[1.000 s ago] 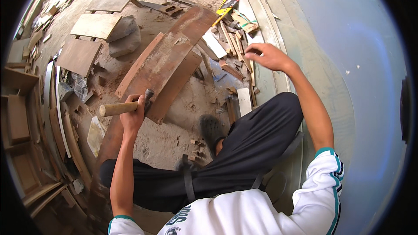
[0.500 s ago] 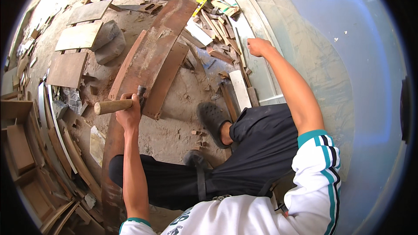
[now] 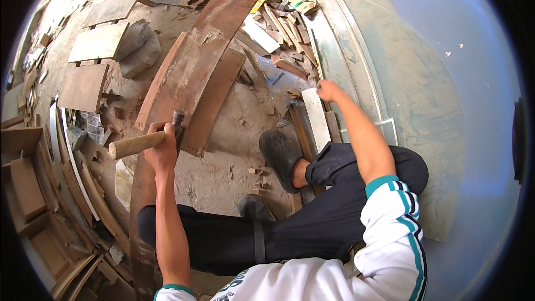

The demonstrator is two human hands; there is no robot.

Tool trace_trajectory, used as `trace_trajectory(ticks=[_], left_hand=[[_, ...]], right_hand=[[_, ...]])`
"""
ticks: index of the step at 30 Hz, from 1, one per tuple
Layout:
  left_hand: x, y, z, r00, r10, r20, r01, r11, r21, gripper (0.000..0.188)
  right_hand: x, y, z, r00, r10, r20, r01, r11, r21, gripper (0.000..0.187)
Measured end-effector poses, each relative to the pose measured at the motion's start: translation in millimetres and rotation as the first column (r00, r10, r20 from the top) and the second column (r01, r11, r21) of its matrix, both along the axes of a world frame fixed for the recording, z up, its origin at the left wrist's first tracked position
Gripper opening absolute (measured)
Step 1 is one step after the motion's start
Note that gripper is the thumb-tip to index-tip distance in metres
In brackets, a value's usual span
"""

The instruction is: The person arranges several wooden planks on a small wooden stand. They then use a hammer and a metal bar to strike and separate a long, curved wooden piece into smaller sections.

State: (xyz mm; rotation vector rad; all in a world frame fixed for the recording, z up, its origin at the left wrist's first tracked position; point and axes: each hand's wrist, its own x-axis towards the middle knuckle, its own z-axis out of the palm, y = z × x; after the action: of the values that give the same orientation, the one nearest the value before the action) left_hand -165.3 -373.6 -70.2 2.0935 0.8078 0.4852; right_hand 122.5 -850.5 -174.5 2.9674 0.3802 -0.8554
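My left hand (image 3: 160,153) is wrapped round a hammer (image 3: 132,145) with a thick wooden handle and a dark metal head. It rests over the worn reddish-brown plank bench (image 3: 189,72), the handle pointing left and the head by my fingers. My right hand (image 3: 329,90) is closed in a pinch, near the top end of a white strip (image 3: 316,120). Whatever those fingers hold, if anything, is hidden or too small to name. Beyond that hand lies a heap of wood offcuts (image 3: 287,30).
Several flat boards (image 3: 99,43) lie at the left beside grey stones (image 3: 139,50). A handsaw (image 3: 181,2) is behind the bench. Wooden frames (image 3: 33,189) and long strips crowd the lower left. At the right stands a large glass-like sheet (image 3: 412,72). My shoe (image 3: 280,159) is on the dusty floor.
My right hand has come down and nearer to me, beside the white strip. My left hand has shifted slightly with the hammer, its handle end lower. My right knee has swung out to the right.
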Motion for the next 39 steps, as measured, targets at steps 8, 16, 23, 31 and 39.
trace_trajectory(ticks=[8,16,23,31,39], left_hand=[[-4,3,1,0.999,0.013,0.031,-0.011,0.999,-0.049,0.015],[1,0,5,1.0,-0.013,0.029,0.014,0.999,-0.032,0.012],[4,-2,10,1.0,-0.004,0.002,0.005,0.999,-0.04,0.01],[11,-5,16,1.0,0.017,0.0,-0.017,0.999,-0.027,0.009],[12,-8,17,0.999,0.03,-0.028,-0.03,0.999,0.011,0.01]], right_hand=[[-20,78,-39,0.977,-0.17,0.132,0.134,0.96,0.246,0.035],[39,136,-57,0.942,-0.158,0.296,0.065,0.951,0.301,0.038],[71,178,-54,0.977,-0.126,0.171,0.103,0.985,0.141,0.067],[85,193,-74,0.953,-0.193,0.233,0.192,0.981,0.029,0.082],[88,168,-81,0.968,-0.005,0.249,-0.036,0.987,0.16,0.062]])
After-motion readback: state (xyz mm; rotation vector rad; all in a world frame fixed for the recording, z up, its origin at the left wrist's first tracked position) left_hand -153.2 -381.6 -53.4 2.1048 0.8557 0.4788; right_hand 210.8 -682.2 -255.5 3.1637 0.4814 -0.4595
